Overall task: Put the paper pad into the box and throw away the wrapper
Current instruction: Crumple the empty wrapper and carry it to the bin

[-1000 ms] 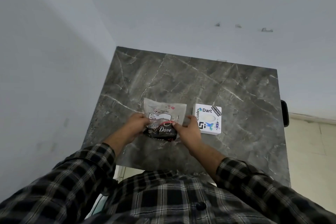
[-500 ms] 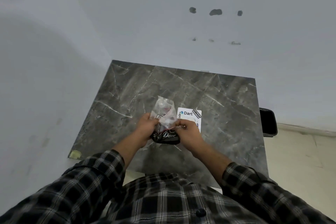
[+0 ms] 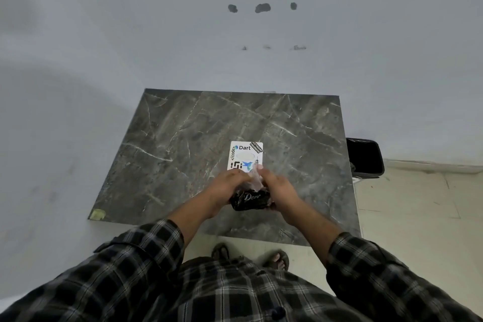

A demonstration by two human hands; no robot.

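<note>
My left hand (image 3: 226,185) and my right hand (image 3: 277,187) meet over the near middle of the dark marble table (image 3: 198,125). Both pinch a crumpled clear plastic wrapper (image 3: 255,180) between their fingertips. Directly under the wrapper, between my palms, is a black glossy Dove box (image 3: 249,201); I cannot tell whether it rests on the table or is held. Just beyond my fingers a white paper pad (image 3: 245,155) covered in stickers, one reading Dart, lies flat on the table. Its near edge is hidden by my fingers.
A black waste bin (image 3: 366,158) stands on the floor off the table's right edge. A scrap of yellowish tape (image 3: 97,214) sits on the near left corner. Pale walls close in behind and to the left. My sandalled feet (image 3: 276,260) are below the table's front edge.
The wrapper, spread flat a second ago, is now bunched small between my fingertips. My hands have closed together. The view has tilted down, showing the bin and my feet.
</note>
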